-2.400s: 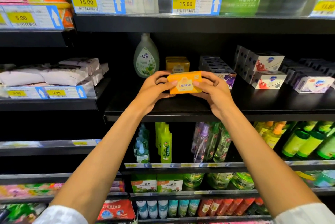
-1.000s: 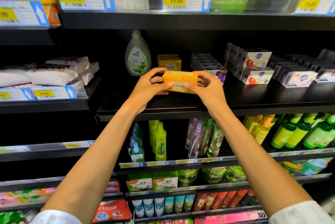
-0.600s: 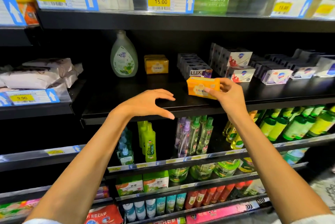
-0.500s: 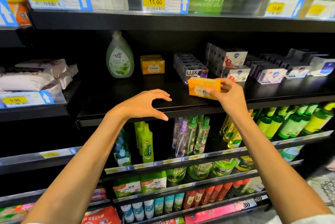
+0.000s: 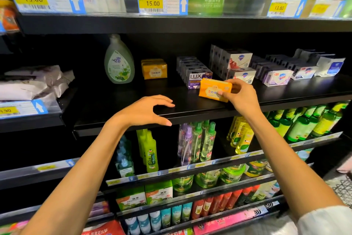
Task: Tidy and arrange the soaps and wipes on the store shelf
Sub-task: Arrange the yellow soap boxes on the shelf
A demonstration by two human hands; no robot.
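- Since 2.4 s earlier, left hand [image 5: 146, 113] had released the orange soap [image 5: 214, 90] and hovered empty over the shelf [image 5: 114, 109] edge, fingers spread and loosely curved.
- Right hand [image 5: 241, 95] alone pinched the soap's right end, thumb below, fingers above.
- Soap sat tilted, just in front of the LUX boxes [image 5: 196, 77].
- Matching soap stack [image 5: 154, 69] stood further left, beside a bottle [image 5: 119, 61].

Just the one head-worn wide-angle cam here, facing the store shelf [image 5: 190, 105] straight on and close, within arm's reach. It tilts slightly down, so both forearms come up from the bottom edge and the upper shelves bend at the edges.
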